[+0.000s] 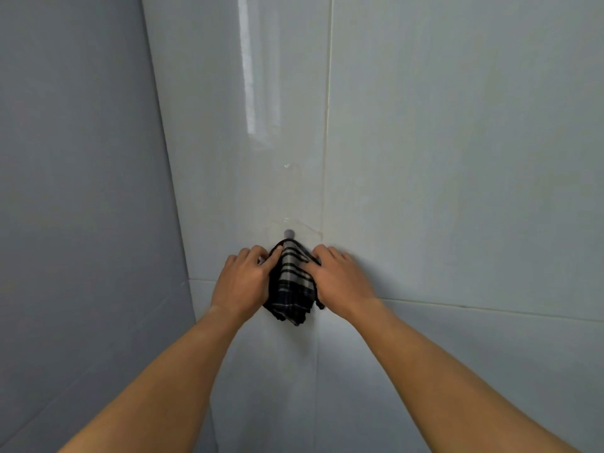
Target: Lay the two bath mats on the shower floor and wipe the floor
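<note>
Hands pinch checked cloth (pixel 291 282) under small wall hook (pixel 289 233): left hand (pixel 243 282) & right hand (pixel 340 282) both closed on its top edges; cloth hangs vs tiled wall (pixel 457 158); best lift loop clear of hook w/ both hands before pulling; mats not in view.

Striped dark cloth (pixel 291 282), bunched, hanging

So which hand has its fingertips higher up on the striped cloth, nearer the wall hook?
The left hand: its fingertips pinch the cloth near the top edge, just under the hook; the right hand grips slightly lower.
</note>
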